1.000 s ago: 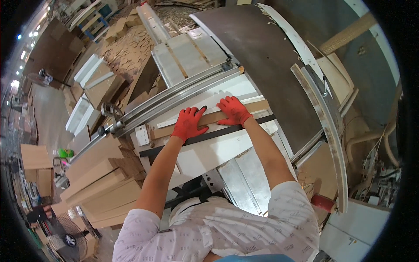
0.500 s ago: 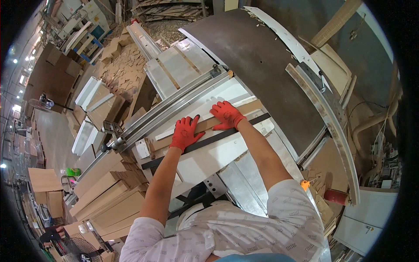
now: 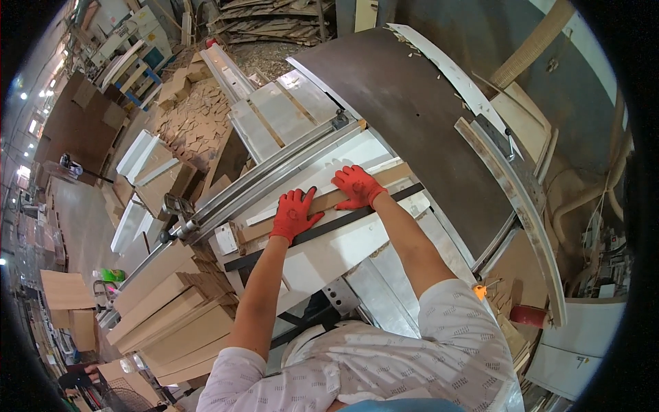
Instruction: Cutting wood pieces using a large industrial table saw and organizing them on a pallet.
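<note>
Both my hands wear red gloves and lie over a long brown board strip (image 3: 396,175) on the machine's white sliding table (image 3: 322,255). My left hand (image 3: 294,214) rests on the strip's left half with fingers spread and thumb out to the right. Farther along to the right, my right hand (image 3: 357,187) lies on it too, fingers stretched out and thumb toward the left hand. A black bar (image 3: 329,225) runs along the strip's near side, under my wrists. Behind the strip is a narrow white strip (image 3: 264,215). A small white block (image 3: 225,239) sits by its left end.
A metal rail (image 3: 274,156) crosses beyond my hands. To the right spreads a large dark machine top (image 3: 405,103) with a curved guard beam (image 3: 511,206). Stacked brown boards (image 3: 171,316) stand at the left, and offcuts (image 3: 195,113) cover the floor beyond.
The whole view has shifted a little, with the scene lower in the picture. My hands keep nearly the same place on the brown strip.
</note>
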The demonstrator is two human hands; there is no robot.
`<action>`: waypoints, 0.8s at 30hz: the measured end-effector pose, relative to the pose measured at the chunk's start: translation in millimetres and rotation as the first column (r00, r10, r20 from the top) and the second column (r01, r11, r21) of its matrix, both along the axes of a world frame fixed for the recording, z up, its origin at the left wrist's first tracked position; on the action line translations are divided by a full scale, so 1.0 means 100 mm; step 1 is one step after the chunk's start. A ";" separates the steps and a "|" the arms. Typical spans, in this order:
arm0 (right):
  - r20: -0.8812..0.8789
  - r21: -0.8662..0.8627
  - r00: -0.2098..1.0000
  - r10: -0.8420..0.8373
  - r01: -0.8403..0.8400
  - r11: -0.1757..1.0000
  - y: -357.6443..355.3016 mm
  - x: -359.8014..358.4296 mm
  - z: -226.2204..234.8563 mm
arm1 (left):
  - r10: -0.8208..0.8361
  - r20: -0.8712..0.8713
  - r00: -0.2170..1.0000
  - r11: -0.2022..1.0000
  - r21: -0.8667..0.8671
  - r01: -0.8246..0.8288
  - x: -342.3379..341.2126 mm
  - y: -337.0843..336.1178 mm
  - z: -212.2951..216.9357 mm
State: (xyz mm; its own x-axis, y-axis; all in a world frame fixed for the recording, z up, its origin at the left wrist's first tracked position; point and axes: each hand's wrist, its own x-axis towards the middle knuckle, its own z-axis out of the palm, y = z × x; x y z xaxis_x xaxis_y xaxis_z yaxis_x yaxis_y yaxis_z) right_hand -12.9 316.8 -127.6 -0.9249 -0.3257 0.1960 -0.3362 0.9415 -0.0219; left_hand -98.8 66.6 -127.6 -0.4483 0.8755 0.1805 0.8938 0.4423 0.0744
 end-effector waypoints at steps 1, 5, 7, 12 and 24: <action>0.010 0.012 1.000 -0.003 0.003 1.000 0.00 0.00 -0.01 | 0.000 0.003 1.000 1.000 -0.009 0.000 0.00 0.00 0.00; 0.020 0.033 1.000 0.004 -0.004 0.999 -0.01 -0.01 0.00 | -0.011 -0.022 1.000 1.000 0.016 0.011 0.00 -0.03 0.00; 0.023 0.056 1.000 -0.006 0.005 0.998 -0.03 0.00 0.03 | -0.012 -0.038 0.999 1.000 0.004 0.012 0.00 -0.03 -0.01; 0.008 0.055 1.000 0.004 -0.004 0.998 -0.03 0.00 0.01 | -0.014 -0.049 0.999 1.000 -0.012 0.014 0.00 -0.03 -0.02; 0.011 0.048 1.000 0.003 -0.004 0.999 0.00 -0.02 -0.03 | -0.014 -0.050 0.999 1.000 0.014 0.015 -0.01 -0.03 -0.04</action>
